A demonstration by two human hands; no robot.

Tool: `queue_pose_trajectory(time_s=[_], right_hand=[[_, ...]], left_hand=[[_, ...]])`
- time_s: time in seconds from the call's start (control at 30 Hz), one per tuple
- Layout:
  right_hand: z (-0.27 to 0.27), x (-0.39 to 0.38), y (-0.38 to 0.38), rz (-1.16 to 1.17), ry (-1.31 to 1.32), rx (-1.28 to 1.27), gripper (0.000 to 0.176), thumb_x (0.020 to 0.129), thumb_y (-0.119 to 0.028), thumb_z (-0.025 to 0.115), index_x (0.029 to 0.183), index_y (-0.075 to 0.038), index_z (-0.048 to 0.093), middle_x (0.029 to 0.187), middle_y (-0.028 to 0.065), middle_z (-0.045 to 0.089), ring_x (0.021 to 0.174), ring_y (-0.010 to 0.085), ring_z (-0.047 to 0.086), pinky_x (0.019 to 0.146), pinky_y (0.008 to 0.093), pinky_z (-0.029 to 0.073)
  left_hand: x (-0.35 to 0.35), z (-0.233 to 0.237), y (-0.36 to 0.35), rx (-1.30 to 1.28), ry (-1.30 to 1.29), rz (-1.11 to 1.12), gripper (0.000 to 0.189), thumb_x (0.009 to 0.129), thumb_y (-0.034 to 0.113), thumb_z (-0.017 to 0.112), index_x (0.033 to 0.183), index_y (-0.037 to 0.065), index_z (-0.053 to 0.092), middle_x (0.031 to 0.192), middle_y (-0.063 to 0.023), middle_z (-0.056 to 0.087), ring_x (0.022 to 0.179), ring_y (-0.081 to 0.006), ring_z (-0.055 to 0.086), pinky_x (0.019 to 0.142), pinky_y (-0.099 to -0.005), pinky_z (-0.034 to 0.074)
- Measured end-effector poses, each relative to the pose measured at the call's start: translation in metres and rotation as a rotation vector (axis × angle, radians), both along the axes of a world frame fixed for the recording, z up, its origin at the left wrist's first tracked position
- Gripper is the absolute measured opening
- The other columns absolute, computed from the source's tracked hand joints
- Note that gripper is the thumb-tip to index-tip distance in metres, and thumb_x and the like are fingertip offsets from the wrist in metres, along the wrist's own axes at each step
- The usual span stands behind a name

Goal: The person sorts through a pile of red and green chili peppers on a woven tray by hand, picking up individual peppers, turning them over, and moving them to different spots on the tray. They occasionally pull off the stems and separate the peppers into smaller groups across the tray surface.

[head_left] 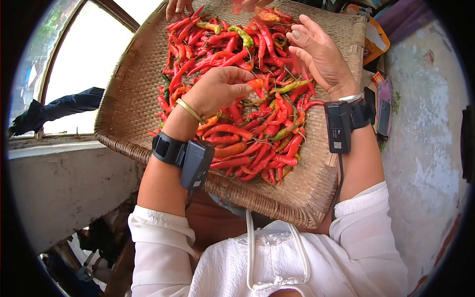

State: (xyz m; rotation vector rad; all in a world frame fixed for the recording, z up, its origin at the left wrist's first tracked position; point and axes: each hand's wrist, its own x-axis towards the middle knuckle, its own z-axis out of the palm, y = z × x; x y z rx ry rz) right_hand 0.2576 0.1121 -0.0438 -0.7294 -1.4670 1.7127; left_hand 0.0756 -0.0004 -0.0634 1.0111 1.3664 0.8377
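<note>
A heap of red chili peppers, with some green and orange ones among them, lies in a shallow woven basket. Over the middle of the heap, my left hand is closed, thumb and forefinger pinching an orange-red chili pepper. My right hand is raised above the heap's right side, fingers apart and holding nothing. A gold-coloured bangle circles my left wrist, and both forearms carry strapped black devices.
Another person's hands reach over the basket's far edge, one beside a blurred red thing. A window with a dark cloth is at left. Right of the basket are an orange box, a phone-like object and a worn wall.
</note>
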Motion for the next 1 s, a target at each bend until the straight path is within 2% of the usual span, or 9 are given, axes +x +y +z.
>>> queue_pose_trajectory(time_s=[0.1,0.23,0.37,0.5,0.6,0.77,0.83,0.87,1.0], right_hand=[[-0.014,-0.004,0.002,-0.01,-0.442,0.317,0.042,0.083,-0.022,0.062,0.117,0.001,0.051,0.099,0.0101,0.058,0.084,0.011,0.056,0.071,0.0236,0.047],[-0.002,-0.009,-0.02,0.403,-0.457,0.091,0.025,0.083,-0.02,0.062,0.098,0.0,0.061,0.071,0.0016,0.06,0.061,0.0068,0.054,0.054,0.0217,0.045],[-0.004,-0.011,-0.025,0.386,-0.502,0.025,0.015,0.084,-0.016,0.059,0.085,-0.001,0.061,0.067,-0.0004,0.057,0.053,0.0052,0.051,0.048,0.0205,0.042],[-0.004,-0.003,-0.01,0.435,-0.709,0.106,0.013,0.084,-0.015,0.058,0.084,-0.002,0.06,0.065,-0.0009,0.056,0.052,0.005,0.051,0.047,0.0195,0.041],[-0.001,0.0,0.0,0.123,-0.308,0.026,0.024,0.083,-0.019,0.06,0.097,0.0,0.059,0.068,-0.0001,0.058,0.056,0.0068,0.055,0.051,0.0193,0.045],[-0.002,-0.004,-0.001,-0.042,0.045,-0.163,0.044,0.082,-0.018,0.06,0.12,0.002,0.05,0.069,0.0023,0.059,0.07,0.0094,0.059,0.059,0.0219,0.048],[-0.008,-0.001,0.0,0.142,-0.633,0.213,0.041,0.08,-0.017,0.061,0.115,0.002,0.053,0.069,0.0056,0.059,0.075,0.0112,0.06,0.063,0.0258,0.048],[-0.016,0.001,0.002,0.253,-0.837,0.503,0.037,0.077,-0.015,0.062,0.111,-0.002,0.057,0.074,0.0113,0.062,0.081,0.0202,0.062,0.069,0.0326,0.048],[-0.046,0.004,-0.002,0.462,-0.98,0.788,0.031,0.074,-0.013,0.061,0.105,-0.008,0.061,0.094,0.0167,0.062,0.095,0.0322,0.057,0.081,0.0394,0.045]], left_hand=[[-0.002,0.005,0.001,0.019,-0.098,0.016,0.016,0.083,0.007,0.06,0.097,0.0,0.058,0.081,-0.0007,0.061,0.067,-0.0047,0.055,0.057,-0.0183,0.044],[-0.001,0.005,0.002,0.169,-0.011,-0.028,0.017,0.082,0.004,0.06,0.098,0.0,0.057,0.084,-0.0019,0.061,0.074,-0.0066,0.057,0.064,-0.0194,0.047],[0.002,-0.01,0.007,0.225,-0.052,0.001,0.016,0.08,0.003,0.061,0.096,0.0,0.057,0.083,-0.0023,0.061,0.073,-0.0067,0.057,0.062,-0.0199,0.047],[0.004,-0.011,0.006,0.396,0.35,0.132,0.011,0.081,0.005,0.062,0.09,0.002,0.058,0.081,0.0025,0.059,0.066,-0.0043,0.053,0.058,-0.0183,0.045],[0.001,-0.006,0.003,0.258,0.479,0.122,0.008,0.08,0.007,0.062,0.085,0.001,0.059,0.074,-0.0003,0.06,0.063,-0.0067,0.053,0.058,-0.0225,0.046],[0.013,-0.018,-0.007,0.345,0.78,-0.296,0.015,0.072,0.014,0.063,0.082,0.003,0.063,0.071,-0.0133,0.061,0.067,-0.0262,0.06,0.062,-0.0352,0.047],[0.019,-0.017,-0.008,0.262,0.818,-0.38,0.019,0.073,0.019,0.062,0.084,0.004,0.064,0.076,-0.0154,0.062,0.073,-0.0314,0.06,0.066,-0.0382,0.047],[0.021,-0.019,-0.008,0.238,0.855,-0.463,0.021,0.074,0.021,0.062,0.085,0.005,0.064,0.076,-0.0153,0.062,0.074,-0.0317,0.06,0.067,-0.039,0.047],[0.026,-0.025,-0.008,0.196,0.945,-0.536,0.026,0.075,0.025,0.061,0.092,0.006,0.064,0.08,-0.0161,0.063,0.079,-0.0333,0.059,0.072,-0.0411,0.047]])
